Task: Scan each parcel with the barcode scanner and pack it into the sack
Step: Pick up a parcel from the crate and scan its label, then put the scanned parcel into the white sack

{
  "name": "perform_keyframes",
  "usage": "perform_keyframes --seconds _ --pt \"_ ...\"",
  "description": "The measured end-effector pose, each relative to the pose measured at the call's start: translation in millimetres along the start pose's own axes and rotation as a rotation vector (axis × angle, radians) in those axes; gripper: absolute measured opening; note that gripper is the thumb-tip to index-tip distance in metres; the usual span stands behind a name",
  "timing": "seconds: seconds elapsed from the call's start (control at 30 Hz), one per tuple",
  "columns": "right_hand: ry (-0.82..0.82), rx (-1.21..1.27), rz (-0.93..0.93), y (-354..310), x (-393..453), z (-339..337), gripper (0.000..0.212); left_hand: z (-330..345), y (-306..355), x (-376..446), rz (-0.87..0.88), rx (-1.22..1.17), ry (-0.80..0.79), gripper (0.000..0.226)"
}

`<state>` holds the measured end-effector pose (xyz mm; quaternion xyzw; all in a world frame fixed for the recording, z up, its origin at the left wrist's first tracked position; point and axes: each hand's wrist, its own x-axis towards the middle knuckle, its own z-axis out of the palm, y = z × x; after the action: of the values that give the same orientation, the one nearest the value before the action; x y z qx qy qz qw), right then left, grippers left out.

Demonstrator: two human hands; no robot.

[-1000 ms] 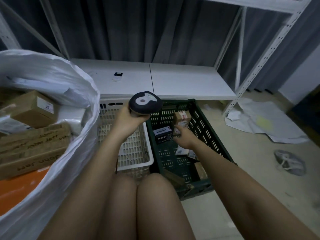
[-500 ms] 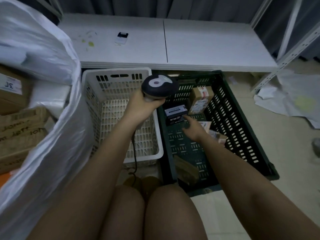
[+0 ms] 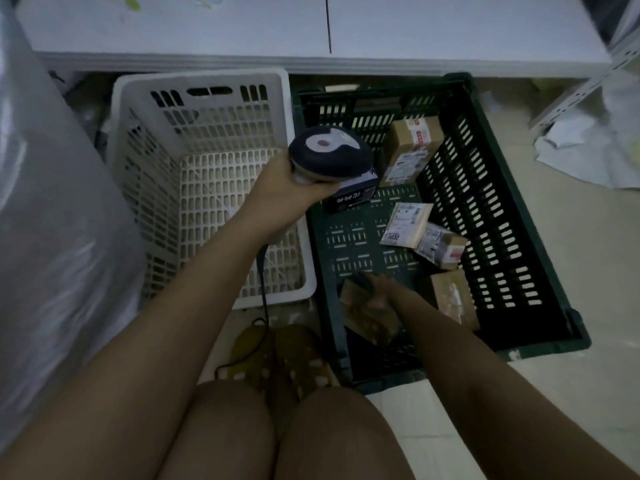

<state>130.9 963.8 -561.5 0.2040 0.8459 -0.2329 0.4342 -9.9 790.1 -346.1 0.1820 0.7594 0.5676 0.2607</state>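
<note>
My left hand point(image 3: 287, 192) grips the dark barcode scanner point(image 3: 329, 155), holding it above the gap between the white basket point(image 3: 131, 133) and the green crate point(image 3: 540, 237). My right hand point(image 3: 379, 294) is down in the crate's near end, blurred, with fingers stretched onto a brown cardboard parcel point(image 3: 363, 317). Other parcels lie in the crate: a black box point(image 3: 353, 194) partly under the scanner, a taped carton point(image 3: 410, 147), a flat labelled packet point(image 3: 405, 225), a small parcel point(image 3: 441, 245) and a brown box point(image 3: 453, 296). The white sack point(image 3: 52, 237) fills the left edge.
The scanner's cable point(image 3: 263, 271) hangs down past the basket to the floor by my yellow slippers point(image 3: 277, 355). A low white shelf board point(image 3: 450, 29) runs behind both containers. Crumpled white wrapping point(image 3: 588, 147) lies on the floor at right.
My view has tipped further down. My right hand pulled back from the black box to the brown parcel at the crate's near end. The scanner stays in my left hand.
</note>
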Motion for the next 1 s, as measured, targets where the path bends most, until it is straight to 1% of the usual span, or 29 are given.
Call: perform_keyframes --seconds 0.03,0.1,0.17,0.27,0.33,0.37,0.43,0.47,0.53,0.6,0.7,0.77,0.83,0.87,0.93,1.0 --pt "-0.046 -0.006 0.018 1 3 8 0.102 1 -2 1 -0.015 0.003 -0.011 0.053" --pt "-0.111 0.1 0.05 1 6 19 0.116 2 -8 3 -0.033 0.031 -0.032 0.054" --pt "-0.123 0.127 0.048 2 14 26 0.122 3 -14 4 -0.05 0.056 -0.05 0.051" --pt "-0.13 0.099 0.062 7 26 29 0.115 6 -21 5 -0.076 0.058 -0.055 0.049" --pt "-0.1 0.051 0.059 7 31 34 0.104 6 -24 5 -0.089 0.067 -0.062 0.05" --pt "-0.092 0.077 0.102 5 31 36 0.106 6 -24 5 -0.095 0.081 -0.063 0.052" --pt "-0.076 0.019 0.142 3 30 37 0.115 6 -26 6 -0.115 0.093 -0.063 0.053" --pt "-0.063 -0.033 0.134 1 29 35 0.115 6 -27 6 -0.123 0.089 -0.059 0.052" --pt "-0.029 -0.027 0.144 -1 27 25 0.11 5 -28 6 -0.125 0.077 -0.047 0.051" --pt "0.083 0.097 0.159 0 20 13 0.105 3 -29 4 -0.117 0.068 -0.03 0.052" --pt "0.34 0.294 0.124 7 5 -8 0.096 -1 -27 0 -0.106 0.037 0.012 0.054" --pt "0.471 0.463 0.077 5 -12 -25 0.096 -2 -21 -6 -0.098 0.007 0.044 0.052" --pt "0.581 0.695 -0.011 -2 -34 -45 0.101 -4 -13 -13 -0.086 -0.031 0.107 0.045" --pt "0.631 0.82 -0.061 -7 -48 -55 0.103 -6 -6 -17 -0.08 -0.06 0.146 0.045" --pt "0.705 1.047 -0.183 -21 -78 -73 0.097 -13 8 -28 -0.049 -0.097 0.219 0.048" --pt "0.671 1.224 -0.31 -37 -107 -87 0.091 -22 23 -41 -0.011 -0.121 0.288 0.053"
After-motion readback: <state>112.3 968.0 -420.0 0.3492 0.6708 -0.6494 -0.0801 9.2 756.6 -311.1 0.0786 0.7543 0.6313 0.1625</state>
